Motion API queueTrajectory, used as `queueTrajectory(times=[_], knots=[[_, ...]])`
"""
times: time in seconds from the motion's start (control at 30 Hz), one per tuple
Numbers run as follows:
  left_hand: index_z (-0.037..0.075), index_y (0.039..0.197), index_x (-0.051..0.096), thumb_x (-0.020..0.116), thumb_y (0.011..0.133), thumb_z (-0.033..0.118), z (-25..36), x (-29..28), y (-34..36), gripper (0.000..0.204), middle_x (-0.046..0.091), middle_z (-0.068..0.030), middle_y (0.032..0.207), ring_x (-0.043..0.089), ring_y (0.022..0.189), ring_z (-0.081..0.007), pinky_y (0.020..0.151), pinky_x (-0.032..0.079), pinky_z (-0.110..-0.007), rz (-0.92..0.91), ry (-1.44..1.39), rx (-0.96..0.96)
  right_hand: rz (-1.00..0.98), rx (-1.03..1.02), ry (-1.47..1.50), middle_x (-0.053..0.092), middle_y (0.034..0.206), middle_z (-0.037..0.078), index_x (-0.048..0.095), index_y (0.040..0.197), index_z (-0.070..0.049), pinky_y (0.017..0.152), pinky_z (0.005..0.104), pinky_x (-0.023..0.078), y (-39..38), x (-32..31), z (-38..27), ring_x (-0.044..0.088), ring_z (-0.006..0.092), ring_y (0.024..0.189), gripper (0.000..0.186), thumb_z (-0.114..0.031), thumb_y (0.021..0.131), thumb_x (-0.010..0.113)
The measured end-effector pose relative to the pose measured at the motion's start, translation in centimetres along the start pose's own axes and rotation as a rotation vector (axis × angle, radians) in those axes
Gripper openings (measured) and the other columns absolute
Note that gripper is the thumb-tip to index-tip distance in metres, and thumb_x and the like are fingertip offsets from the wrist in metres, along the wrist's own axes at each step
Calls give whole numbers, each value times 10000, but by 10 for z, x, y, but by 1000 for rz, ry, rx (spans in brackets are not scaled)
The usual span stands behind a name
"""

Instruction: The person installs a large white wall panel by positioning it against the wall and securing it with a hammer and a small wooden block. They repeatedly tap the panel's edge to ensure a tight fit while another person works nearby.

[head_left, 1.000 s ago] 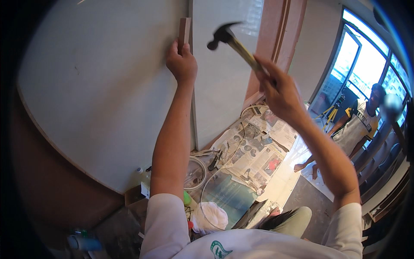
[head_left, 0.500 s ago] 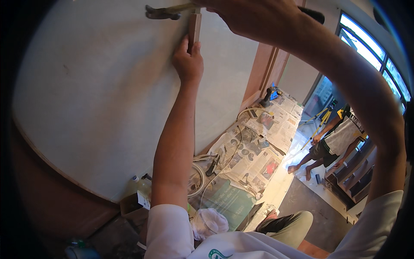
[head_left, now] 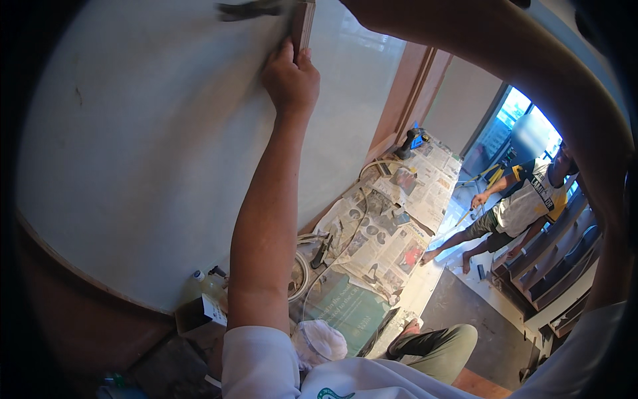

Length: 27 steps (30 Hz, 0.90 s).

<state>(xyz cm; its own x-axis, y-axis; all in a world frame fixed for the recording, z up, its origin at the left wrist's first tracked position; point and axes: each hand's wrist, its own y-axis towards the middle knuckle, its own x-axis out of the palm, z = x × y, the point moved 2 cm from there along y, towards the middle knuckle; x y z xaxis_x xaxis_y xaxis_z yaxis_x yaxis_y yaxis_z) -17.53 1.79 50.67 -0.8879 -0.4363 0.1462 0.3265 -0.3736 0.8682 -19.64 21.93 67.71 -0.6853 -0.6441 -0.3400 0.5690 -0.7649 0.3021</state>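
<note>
Near the top of the view, my left hand (head_left: 290, 83) is closed around the lower end of a brown plywood strip (head_left: 302, 30) with a layered edge. The strip stands upright against a large whitish panel (head_left: 133, 159). At the strip's top is the dark, motion-blurred head of a hammer (head_left: 251, 10); whether they touch, I cannot tell. My right forearm arches across the upper right, and only the wrist end of my right hand (head_left: 362, 8) shows at the top edge. Its fingers and the hammer's handle are out of the picture.
A newspaper-covered bench (head_left: 425, 216) runs along the wall, bearing a cordless drill (head_left: 407, 143), coiled hose (head_left: 300, 276) and a white cloth bundle (head_left: 320, 342). A co-worker (head_left: 525, 206) stands at right by a wooden shelf unit (head_left: 545, 266). A box (head_left: 199, 316) sits lower left.
The hammer head and my right hand have moved up, the hand mostly leaving the picture. My left hand and the strip appear slightly higher. More of the co-worker shows.
</note>
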Motion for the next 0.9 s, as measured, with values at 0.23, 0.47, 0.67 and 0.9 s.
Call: queueTrajectory(times=[0.23,0.47,0.67,0.9], knots=[[-50,1196,694,714,881,168,0,-2,2,383,716,-256,998,697,925,-414,867,551,-459,-35,-8,-16,-153,-22,-79,709,728,148,650,1277,40,502,336,586,12,-2,3,706,210,622,336,-34,968,539],[-50,1208,689,723,878,176,-1,-4,5,402,714,-255,1002,699,932,-413,877,550,-466,-57,33,-30,-13,-67,99,695,727,144,628,1249,52,507,356,590,8,-7,0,707,235,619,304,-54,984,526],[-46,1226,681,717,886,176,-2,-10,7,407,707,-264,1025,692,965,-424,886,547,-464,-89,34,-58,113,-95,61,699,800,178,607,1263,50,548,350,590,-9,-19,-12,719,232,672,313,-71,984,535],[-36,1217,684,711,888,173,0,-24,9,390,713,-264,1051,691,997,-432,916,536,-457,-111,-6,-90,-23,166,258,719,859,173,615,1292,20,664,363,592,-30,-21,-2,734,254,773,335,-163,1019,550]])
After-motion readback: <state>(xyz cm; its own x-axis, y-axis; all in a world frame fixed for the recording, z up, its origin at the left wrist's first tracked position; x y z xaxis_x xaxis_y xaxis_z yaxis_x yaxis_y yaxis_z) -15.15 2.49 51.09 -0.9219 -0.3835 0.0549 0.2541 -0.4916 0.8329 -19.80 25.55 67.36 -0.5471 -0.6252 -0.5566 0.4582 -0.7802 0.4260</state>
